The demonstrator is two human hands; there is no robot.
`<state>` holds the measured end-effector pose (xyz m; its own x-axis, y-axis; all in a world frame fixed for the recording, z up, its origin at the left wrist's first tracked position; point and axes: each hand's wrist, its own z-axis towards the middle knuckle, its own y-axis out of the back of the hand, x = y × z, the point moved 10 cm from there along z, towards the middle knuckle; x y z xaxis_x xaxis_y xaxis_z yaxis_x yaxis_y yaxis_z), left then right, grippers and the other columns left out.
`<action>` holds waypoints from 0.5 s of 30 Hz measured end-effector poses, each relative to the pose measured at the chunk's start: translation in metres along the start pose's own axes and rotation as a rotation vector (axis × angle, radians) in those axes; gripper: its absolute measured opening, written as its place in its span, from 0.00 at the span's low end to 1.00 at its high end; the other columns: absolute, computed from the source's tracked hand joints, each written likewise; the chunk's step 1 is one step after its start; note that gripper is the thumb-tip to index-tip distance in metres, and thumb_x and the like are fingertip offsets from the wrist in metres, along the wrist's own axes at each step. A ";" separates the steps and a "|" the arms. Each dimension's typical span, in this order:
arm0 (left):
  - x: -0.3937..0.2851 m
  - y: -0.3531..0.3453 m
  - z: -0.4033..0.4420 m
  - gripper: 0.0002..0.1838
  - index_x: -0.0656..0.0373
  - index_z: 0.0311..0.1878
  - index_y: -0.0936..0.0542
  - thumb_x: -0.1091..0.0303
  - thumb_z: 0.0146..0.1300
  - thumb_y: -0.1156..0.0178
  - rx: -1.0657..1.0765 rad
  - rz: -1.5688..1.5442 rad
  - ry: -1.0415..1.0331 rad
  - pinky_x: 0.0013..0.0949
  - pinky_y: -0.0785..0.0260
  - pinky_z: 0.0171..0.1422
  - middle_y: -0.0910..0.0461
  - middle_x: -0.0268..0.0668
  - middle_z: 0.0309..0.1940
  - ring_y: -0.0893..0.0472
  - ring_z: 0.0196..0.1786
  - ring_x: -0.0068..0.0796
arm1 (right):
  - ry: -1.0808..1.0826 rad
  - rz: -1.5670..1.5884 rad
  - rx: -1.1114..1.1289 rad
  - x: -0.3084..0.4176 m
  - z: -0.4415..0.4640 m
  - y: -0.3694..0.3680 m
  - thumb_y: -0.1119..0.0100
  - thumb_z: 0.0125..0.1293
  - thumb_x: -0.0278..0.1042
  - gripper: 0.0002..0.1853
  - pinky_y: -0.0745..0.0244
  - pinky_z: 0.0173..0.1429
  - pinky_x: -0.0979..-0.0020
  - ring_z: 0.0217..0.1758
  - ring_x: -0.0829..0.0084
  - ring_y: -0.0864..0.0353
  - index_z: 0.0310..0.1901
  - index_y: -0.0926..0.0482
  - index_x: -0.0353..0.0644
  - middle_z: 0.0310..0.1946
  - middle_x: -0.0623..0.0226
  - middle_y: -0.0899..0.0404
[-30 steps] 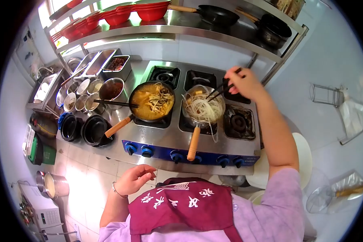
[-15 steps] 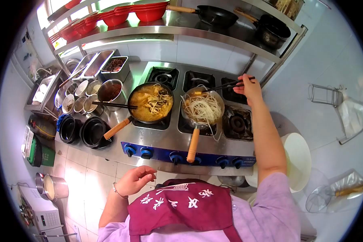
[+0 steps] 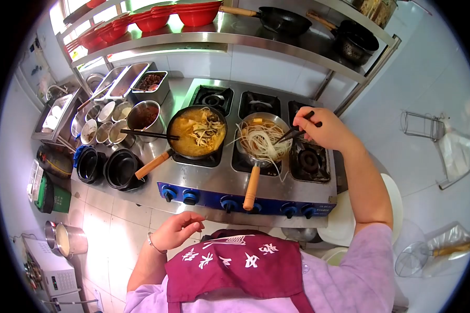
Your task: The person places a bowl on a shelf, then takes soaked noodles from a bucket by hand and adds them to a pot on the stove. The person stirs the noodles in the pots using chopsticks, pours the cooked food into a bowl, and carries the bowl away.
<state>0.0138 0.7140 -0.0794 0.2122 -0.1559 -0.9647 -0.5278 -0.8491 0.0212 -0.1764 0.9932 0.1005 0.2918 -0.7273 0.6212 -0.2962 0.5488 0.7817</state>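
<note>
My right hand [image 3: 322, 128] grips dark chopsticks [image 3: 292, 134], whose tips are in the pale noodles [image 3: 263, 143]. The noodles fill a saucepan [image 3: 252, 161] with a wooden handle [image 3: 251, 188], and some strands hang over its rim. To its left a black frying pan [image 3: 171, 130] holds yellow-orange broth with mushroom-like strips [image 3: 208, 133]. A second pair of dark chopsticks [image 3: 147, 134] rests across that pan's left rim. My left hand [image 3: 178, 229] hovers before the stove front, holding nothing, its fingers loosely bent and partly apart.
The gas stove [image 3: 277, 190] has several burners and blue knobs along its front. Black pots [image 3: 121, 169], steel seasoning containers [image 3: 145, 120] and trays crowd the left counter. Above, a metal shelf [image 3: 214, 39] carries red bowls [image 3: 196, 13] and black pans [image 3: 282, 22]. A white bucket [image 3: 394, 198] stands right.
My right hand has come down and nearer, its chopsticks now at the right side of the noodles. The noodles have shifted toward the saucepan's near right side. My left hand has barely moved.
</note>
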 end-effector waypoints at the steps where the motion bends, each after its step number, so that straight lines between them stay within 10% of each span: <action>1: 0.002 0.001 0.000 0.14 0.68 0.54 0.29 0.72 0.69 0.52 -0.002 -0.002 0.001 0.30 0.29 0.54 0.22 0.38 0.42 0.23 0.46 0.26 | -0.005 0.007 -0.020 0.001 0.000 0.002 0.49 0.68 0.37 0.11 0.26 0.33 0.78 0.27 0.80 0.24 0.38 0.24 0.36 0.29 0.68 0.24; 15: 0.009 0.009 -0.003 0.14 0.68 0.53 0.28 0.71 0.68 0.50 -0.059 0.009 0.007 0.28 0.29 0.51 0.21 0.38 0.40 0.22 0.44 0.25 | -0.131 0.641 -0.466 -0.087 -0.106 0.086 0.48 0.68 0.42 0.14 0.24 0.26 0.75 0.22 0.71 0.21 0.38 0.24 0.39 0.28 0.63 0.23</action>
<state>0.0131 0.7035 -0.0872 0.2138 -0.1668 -0.9625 -0.4806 -0.8758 0.0450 -0.1309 1.1469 0.1193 0.0759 -0.2391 0.9680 0.0486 0.9706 0.2359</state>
